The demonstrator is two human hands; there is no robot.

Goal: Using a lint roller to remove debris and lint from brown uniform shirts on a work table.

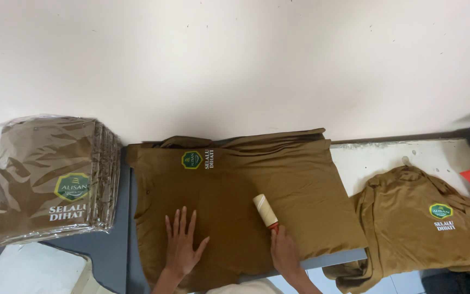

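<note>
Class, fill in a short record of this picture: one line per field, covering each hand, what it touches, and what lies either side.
Left hand: left hand flat, fingers spread, pressing the olive-brown folded shirt
Right hand: right hand gripping the red handle of a cream lint roller, which rests on the shirt
Surface: grey board under the shirt
Left side: stack of plastic-wrapped brown shirts
Right side: loose pile of brown shirts

bagged shirt stack (pixel 50 179) (shiny wrap), rumpled shirts (pixel 425 223)
</note>
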